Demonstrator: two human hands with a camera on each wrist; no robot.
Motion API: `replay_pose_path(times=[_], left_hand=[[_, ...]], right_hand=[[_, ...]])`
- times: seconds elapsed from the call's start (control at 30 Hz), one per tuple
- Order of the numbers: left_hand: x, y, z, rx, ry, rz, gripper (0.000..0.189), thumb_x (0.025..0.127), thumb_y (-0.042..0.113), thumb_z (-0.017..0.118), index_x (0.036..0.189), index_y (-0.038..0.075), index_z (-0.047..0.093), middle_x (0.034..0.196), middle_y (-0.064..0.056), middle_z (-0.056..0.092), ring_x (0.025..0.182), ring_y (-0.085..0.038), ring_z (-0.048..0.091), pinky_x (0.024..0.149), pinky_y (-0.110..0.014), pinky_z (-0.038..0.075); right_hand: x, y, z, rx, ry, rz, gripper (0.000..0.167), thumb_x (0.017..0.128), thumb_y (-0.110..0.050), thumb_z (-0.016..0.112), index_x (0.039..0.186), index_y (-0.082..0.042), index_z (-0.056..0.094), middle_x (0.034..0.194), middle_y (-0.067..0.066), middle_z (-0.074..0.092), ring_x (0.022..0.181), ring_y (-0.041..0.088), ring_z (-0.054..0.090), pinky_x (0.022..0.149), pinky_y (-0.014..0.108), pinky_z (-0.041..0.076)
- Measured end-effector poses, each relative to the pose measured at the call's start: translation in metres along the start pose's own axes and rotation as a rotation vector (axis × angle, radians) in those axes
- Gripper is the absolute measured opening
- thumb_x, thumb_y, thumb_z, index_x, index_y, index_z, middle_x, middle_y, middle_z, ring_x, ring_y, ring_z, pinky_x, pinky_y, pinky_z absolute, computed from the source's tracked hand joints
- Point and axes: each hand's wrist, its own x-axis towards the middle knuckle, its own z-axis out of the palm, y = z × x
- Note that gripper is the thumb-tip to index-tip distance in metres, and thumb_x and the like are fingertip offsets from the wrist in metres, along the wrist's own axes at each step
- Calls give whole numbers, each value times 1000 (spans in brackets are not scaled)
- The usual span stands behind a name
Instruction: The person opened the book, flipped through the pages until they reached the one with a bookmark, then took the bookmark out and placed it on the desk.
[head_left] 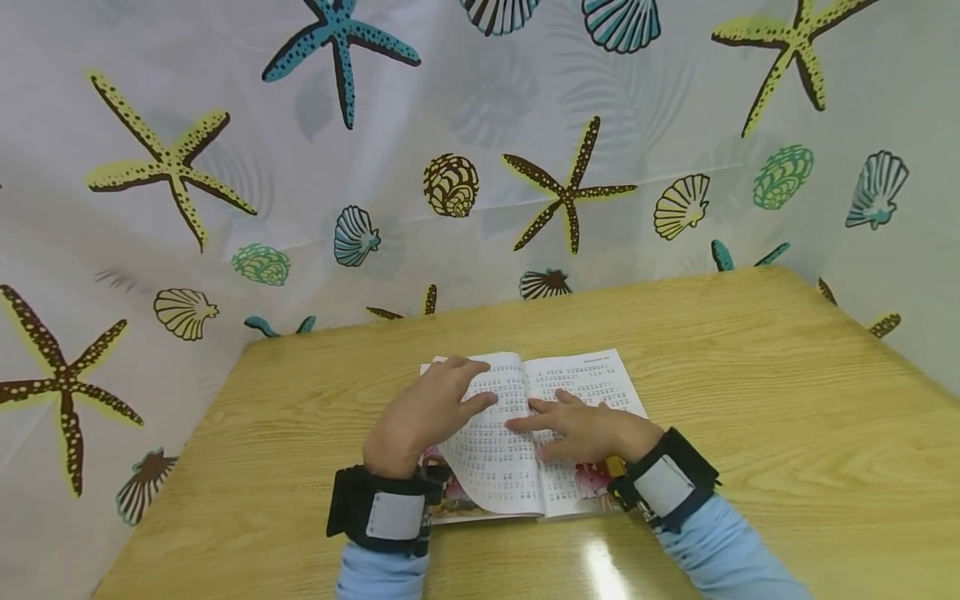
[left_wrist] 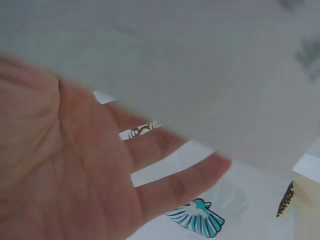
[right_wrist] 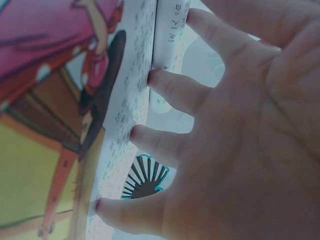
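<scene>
An open book [head_left: 592, 375] with printed text and coloured pictures lies on the wooden table. My left hand [head_left: 435, 408] is over its left side, thumb and fingers extended, at a page [head_left: 495, 450] that curves up from the book. In the left wrist view the blurred page [left_wrist: 200, 100] covers part of the left hand's fingers [left_wrist: 180, 190], which are stretched out. My right hand [head_left: 581, 427] rests on the right-hand page beside the spine, fingers spread. Its fingertips [right_wrist: 155, 77] touch the paper near the fold in the right wrist view.
The wooden table [head_left: 750, 375] extends around the book on all sides. Behind it hangs a white cloth [head_left: 405, 158] printed with starfish and shells. Both wrists wear black straps, the left strap [head_left: 393, 512] and the right strap [head_left: 667, 483], over light blue sleeves.
</scene>
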Motion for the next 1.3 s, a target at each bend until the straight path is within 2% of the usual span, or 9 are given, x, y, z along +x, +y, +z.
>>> replay_pose_path(times=[0.1, 0.2, 0.4, 0.5, 0.63, 0.77, 0.87, 1.03, 1.3], left_hand=[[-3, 4, -1, -8, -56, -16, 50, 99, 22, 69, 144, 4, 56, 149, -20, 49, 138, -38, 45, 109, -55, 41], [-8, 8, -5, -8, -79, -38, 51, 98, 21, 69, 144, 3, 55, 149, -20, 49, 139, -38, 45, 111, -54, 40], [-22, 16, -18, 8, -60, -71, 53, 99, 23, 69, 146, 6, 53, 151, -17, 48, 139, -36, 44, 111, -55, 39], [-22, 16, -18, 6, -65, -58, 53, 98, 23, 70, 146, 7, 54, 151, -16, 48, 139, -36, 44, 111, -54, 40], [-5, 3, -1, -23, -131, -38, 63, 93, 21, 76, 149, 8, 50, 153, -17, 46, 141, -36, 42, 112, -54, 39], [15, -20, 29, -28, -240, -124, 81, 84, 21, 85, 153, 10, 45, 153, -17, 45, 141, -38, 40, 112, -54, 37], [24, -29, 42, -2, -275, -191, 88, 78, 24, 90, 154, 12, 45, 152, -16, 46, 138, -39, 43, 109, -56, 40], [27, -29, 44, 19, -275, -206, 90, 77, 27, 91, 154, 14, 45, 152, -15, 46, 136, -39, 44, 106, -57, 42], [27, -26, 47, 1, -276, -213, 91, 76, 23, 92, 154, 14, 45, 152, -15, 46, 137, -38, 43, 108, -57, 40]], right_hand=[[0, 0, 1, 1, 0, -2, 49, 101, -22, 61, 149, -24, 55, 163, 18, 29, 147, 55, 12, 102, 85, 13], [1, 0, 1, -3, 0, 0, 48, 101, -22, 61, 149, -24, 55, 163, 17, 29, 147, 55, 12, 102, 85, 13], [2, 0, 0, -16, 2, 11, 48, 101, -24, 62, 148, -26, 55, 163, 16, 30, 148, 53, 13, 102, 85, 13], [3, 0, 0, -19, 2, 10, 48, 100, -25, 62, 148, -26, 55, 163, 15, 30, 148, 53, 13, 102, 85, 13], [3, 1, 1, -11, 1, 3, 48, 101, -23, 62, 148, -26, 55, 163, 16, 30, 148, 54, 12, 103, 85, 13], [3, 1, 2, -6, 0, -2, 47, 101, -22, 62, 148, -26, 56, 163, 16, 30, 148, 54, 12, 102, 85, 13], [3, 0, 2, -17, 3, 1, 47, 101, -24, 62, 148, -26, 56, 163, 14, 30, 148, 53, 13, 101, 86, 13], [3, 0, -2, -30, 12, 6, 50, 101, -23, 63, 150, -25, 53, 163, 13, 30, 148, 52, 14, 101, 86, 15], [0, 0, 2, -6, 54, 50, 74, 92, -14, 74, 157, -15, 40, 161, 13, 36, 148, 47, 20, 107, 78, 22]])
